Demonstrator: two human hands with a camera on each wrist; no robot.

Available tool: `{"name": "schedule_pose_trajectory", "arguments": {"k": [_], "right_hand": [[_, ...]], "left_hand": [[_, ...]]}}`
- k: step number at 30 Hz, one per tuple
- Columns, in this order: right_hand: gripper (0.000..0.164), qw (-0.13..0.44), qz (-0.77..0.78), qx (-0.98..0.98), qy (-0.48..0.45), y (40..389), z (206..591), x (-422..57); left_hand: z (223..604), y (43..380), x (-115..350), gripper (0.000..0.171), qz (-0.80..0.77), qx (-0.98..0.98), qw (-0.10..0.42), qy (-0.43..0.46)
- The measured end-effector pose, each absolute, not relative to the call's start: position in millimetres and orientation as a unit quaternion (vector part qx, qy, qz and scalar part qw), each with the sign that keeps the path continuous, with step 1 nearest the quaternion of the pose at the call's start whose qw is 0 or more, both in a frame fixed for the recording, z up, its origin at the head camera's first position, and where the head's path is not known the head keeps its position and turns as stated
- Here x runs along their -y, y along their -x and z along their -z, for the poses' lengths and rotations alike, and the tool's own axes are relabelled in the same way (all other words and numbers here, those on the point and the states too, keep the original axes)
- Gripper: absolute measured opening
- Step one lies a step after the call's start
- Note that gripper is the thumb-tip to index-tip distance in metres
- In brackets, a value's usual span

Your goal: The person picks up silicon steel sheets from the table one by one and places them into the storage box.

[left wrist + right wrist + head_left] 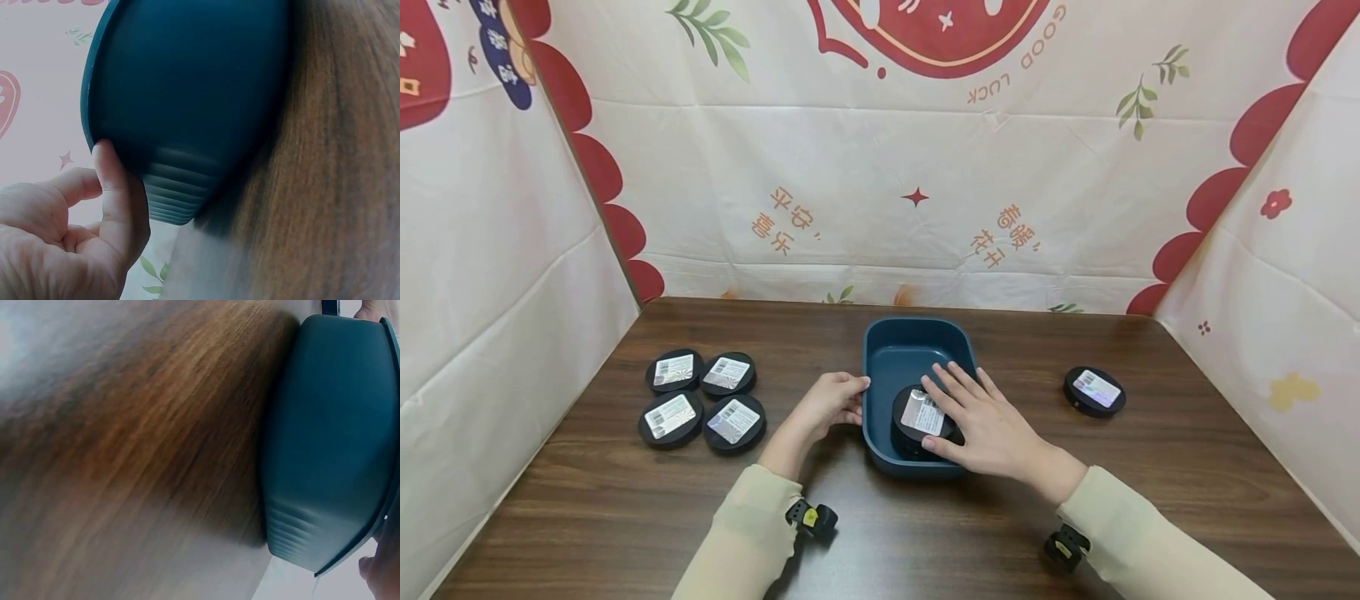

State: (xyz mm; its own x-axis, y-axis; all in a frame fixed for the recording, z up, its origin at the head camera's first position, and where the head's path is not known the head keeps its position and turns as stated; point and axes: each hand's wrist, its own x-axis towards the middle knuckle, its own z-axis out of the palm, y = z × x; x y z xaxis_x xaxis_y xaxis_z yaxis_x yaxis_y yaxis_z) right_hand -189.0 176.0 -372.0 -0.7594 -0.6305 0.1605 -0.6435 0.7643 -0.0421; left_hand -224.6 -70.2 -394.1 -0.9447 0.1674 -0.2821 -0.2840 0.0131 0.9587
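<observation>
A dark blue plastic bin (887, 354) stands mid-table. My left hand (827, 404) holds its left rim; in the left wrist view the left hand's fingers (115, 200) bend against the outside, just under the lip. My right hand (981, 417) reaches over the bin's right side with fingers spread and fairly straight. Its thumb lies at the near edge of a black round case (917, 412) with a white label, inside the bin's near end. Another dark edge shows beside that case, mostly covered by the hand. In the right wrist view the bin's outer wall (331, 425) hides most of the right hand.
Several black round cases (735, 421) with white labels lie grouped on the left of the wooden table (625, 508). A single similar case (1094, 392) lies on the right. Printed cloth (880, 192) hangs behind the table and along both sides.
</observation>
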Motion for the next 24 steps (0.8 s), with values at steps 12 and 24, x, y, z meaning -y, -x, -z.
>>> {"name": "schedule_pose_trajectory", "arguments": {"k": [12,24], "right_hand": [[0.076,0.063,-0.044,0.949,-0.307,184,372,-192],[0.072,0.06,-0.056,0.959,-0.273,183,376,-215]], "left_hand": [[395,225,71,0.03,-0.705,-0.689,0.164,0.04],[399,227,72,0.028,-0.705,-0.689,0.167,0.026]]}}
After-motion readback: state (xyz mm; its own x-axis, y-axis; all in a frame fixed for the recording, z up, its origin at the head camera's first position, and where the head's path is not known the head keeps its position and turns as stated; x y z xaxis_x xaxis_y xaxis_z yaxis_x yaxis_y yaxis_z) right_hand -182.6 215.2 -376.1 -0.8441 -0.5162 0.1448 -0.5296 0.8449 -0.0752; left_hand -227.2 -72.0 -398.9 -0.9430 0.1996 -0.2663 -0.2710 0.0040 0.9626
